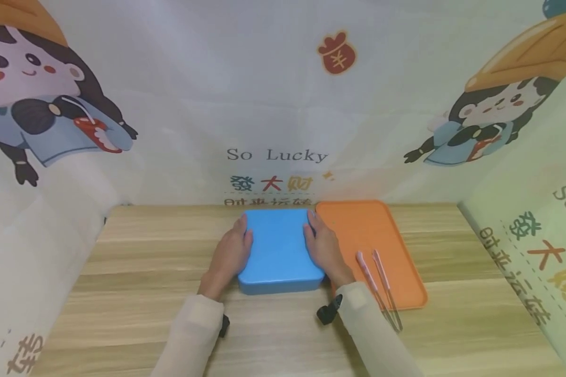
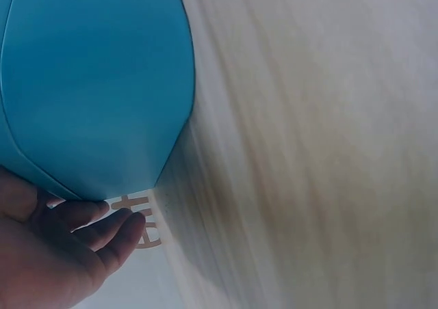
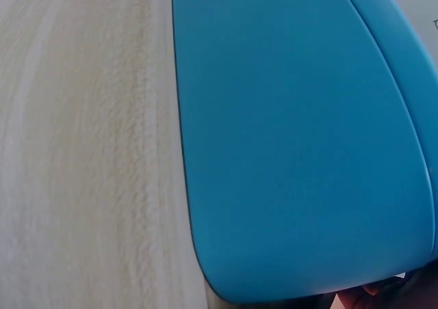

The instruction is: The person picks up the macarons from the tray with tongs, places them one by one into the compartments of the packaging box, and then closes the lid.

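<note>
A blue lidded box [image 1: 280,246] sits on the wooden table, with a seam between lid and body showing in the wrist views. My left hand [image 1: 231,252] holds its left side, thumb along the lid's edge; in the left wrist view the fingers [image 2: 113,234] bend against the box's side [image 2: 96,90]. Opposite it, my right hand [image 1: 327,251] grips the right side, thumb at the lid's edge. The right wrist view shows mostly the box's front wall [image 3: 294,138], and most of that hand is hidden there.
Right of the box lies an orange tray [image 1: 405,272]. Metal tongs [image 1: 382,285] with pale handle ends rest across it, their bent end reaching over its front edge. The table [image 1: 137,293] meets a printed cloth backdrop [image 1: 179,131] at the back and sides.
</note>
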A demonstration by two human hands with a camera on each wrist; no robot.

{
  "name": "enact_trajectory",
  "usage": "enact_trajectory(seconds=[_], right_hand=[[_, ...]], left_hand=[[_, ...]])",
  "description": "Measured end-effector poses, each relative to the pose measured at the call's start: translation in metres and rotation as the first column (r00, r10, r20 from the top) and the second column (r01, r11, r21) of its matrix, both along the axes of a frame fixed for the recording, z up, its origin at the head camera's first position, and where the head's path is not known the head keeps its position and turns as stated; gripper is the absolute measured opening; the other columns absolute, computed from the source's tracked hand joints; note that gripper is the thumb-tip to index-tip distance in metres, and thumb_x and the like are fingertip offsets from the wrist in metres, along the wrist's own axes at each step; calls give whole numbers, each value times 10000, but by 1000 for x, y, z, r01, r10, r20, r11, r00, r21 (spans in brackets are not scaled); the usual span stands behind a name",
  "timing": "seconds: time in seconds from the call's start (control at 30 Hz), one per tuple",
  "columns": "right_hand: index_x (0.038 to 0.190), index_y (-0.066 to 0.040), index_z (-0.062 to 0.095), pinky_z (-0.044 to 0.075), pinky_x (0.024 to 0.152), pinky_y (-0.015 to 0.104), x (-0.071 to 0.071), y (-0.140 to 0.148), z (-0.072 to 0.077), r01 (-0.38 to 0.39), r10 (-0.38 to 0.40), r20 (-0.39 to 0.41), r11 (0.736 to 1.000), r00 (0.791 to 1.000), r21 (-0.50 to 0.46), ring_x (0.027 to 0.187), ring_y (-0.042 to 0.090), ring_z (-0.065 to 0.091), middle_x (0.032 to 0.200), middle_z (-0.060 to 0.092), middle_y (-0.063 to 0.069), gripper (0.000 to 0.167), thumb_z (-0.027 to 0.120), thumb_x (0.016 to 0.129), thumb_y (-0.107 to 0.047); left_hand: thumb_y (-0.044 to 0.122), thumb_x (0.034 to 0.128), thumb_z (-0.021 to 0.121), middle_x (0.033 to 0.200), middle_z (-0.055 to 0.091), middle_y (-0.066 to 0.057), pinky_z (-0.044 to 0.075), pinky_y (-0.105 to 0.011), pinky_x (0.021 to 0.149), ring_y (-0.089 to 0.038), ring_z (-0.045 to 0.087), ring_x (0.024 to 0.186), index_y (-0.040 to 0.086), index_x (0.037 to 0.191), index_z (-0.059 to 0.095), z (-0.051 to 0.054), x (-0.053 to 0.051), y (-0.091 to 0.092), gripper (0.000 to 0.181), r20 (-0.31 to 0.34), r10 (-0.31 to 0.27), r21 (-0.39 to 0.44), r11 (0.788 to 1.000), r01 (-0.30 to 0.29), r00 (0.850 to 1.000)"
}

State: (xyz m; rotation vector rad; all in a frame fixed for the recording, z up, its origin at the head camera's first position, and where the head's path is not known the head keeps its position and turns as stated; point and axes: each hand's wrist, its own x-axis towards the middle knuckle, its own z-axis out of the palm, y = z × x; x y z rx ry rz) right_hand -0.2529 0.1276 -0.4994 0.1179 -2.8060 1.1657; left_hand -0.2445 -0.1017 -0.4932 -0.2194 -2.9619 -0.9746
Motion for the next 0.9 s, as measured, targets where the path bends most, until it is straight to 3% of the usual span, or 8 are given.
enact_trajectory(seconds=[0.23, 0.9], right_hand=[[1538, -91, 352, 277, 1181, 477, 0, 0, -6, 4, -4, 37, 1000, 999, -9, 1466, 311, 313, 1596, 325, 128, 535, 416, 1062, -326], [1534, -82, 357, 285, 1175, 492, -4, -1, -13, 4, -3, 18, 1000, 1000, -21, 1463, 317, 321, 1594, 334, 121, 536, 415, 1062, -328]], left_hand=[[250, 1071, 360, 1554, 327, -262, 294, -502, 1169, -410, 353, 1425, -47, 1532, 252, -4, 0, 2, 558, -16, 17, -44, 999, -17, 1000], [260, 1071, 362, 1538, 356, -271, 348, -523, 1133, -434, 404, 1385, -36, 1538, 257, -13, -8, -1, 563, -14, 5, -70, 998, -6, 1000]])
